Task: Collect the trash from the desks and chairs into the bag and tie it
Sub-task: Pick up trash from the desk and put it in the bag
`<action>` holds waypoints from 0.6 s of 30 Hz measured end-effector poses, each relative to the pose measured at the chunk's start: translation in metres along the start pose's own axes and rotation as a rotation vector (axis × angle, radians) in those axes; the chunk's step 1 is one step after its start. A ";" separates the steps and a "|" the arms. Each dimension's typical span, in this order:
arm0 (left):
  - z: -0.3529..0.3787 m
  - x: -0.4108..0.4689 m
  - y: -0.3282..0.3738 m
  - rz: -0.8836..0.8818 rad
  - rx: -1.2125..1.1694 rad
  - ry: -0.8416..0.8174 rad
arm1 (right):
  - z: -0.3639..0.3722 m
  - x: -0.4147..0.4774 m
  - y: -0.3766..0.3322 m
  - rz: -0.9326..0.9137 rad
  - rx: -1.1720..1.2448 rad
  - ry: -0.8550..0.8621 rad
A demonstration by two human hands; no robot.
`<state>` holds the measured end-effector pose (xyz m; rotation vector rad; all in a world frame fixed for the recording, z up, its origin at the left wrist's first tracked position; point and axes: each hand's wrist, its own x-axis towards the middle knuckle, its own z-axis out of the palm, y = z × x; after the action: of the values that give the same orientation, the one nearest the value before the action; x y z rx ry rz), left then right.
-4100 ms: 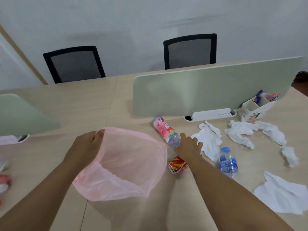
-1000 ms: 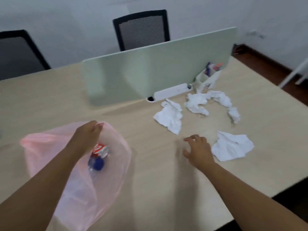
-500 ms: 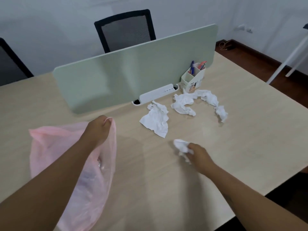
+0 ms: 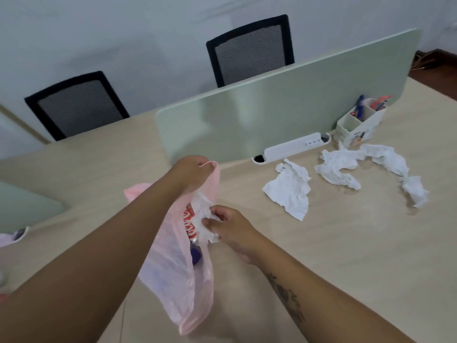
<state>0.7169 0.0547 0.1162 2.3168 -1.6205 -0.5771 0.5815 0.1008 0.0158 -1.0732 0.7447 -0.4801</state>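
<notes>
A: Two hands on the job. Left hand [image 4: 195, 170] fisted on the rim of the pink bag [image 4: 173, 273], holding it up off the desk [image 4: 346, 256] with the mouth facing right.
B: Right hand?
A: Right hand [image 4: 232, 230] at the bag mouth, fingers pinched on a crumpled white tissue [image 4: 204, 219]. Tissue is partly inside the opening.
B: Bag contents?
A: Red-labelled bottle [image 4: 189, 224] and something dark blue [image 4: 197, 254] below it, probably a cap; film blurs it.
B: What's left on the desk?
A: Three tissue items, all right of the bag. Flat crumpled sheet [image 4: 289, 190] nearest, a twisted wad [image 4: 337, 167] past it, a long twisted strip [image 4: 395, 167] running to the far right. None touching the hands.
B: Other stuff?
A: White pen holder [image 4: 358, 127] against the green divider [image 4: 284, 107], white socket strip [image 4: 291, 147] along its base. Two black mesh chairs [image 4: 249, 50] behind the desk.
</notes>
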 end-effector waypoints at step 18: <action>-0.031 0.036 -0.028 -0.083 -0.043 0.123 | 0.004 0.076 -0.002 -0.127 -0.469 -0.021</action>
<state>0.7654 0.0299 0.1250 2.3480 -1.4495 -0.4723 0.6351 0.0515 -0.0048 -1.5680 0.7941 -0.4100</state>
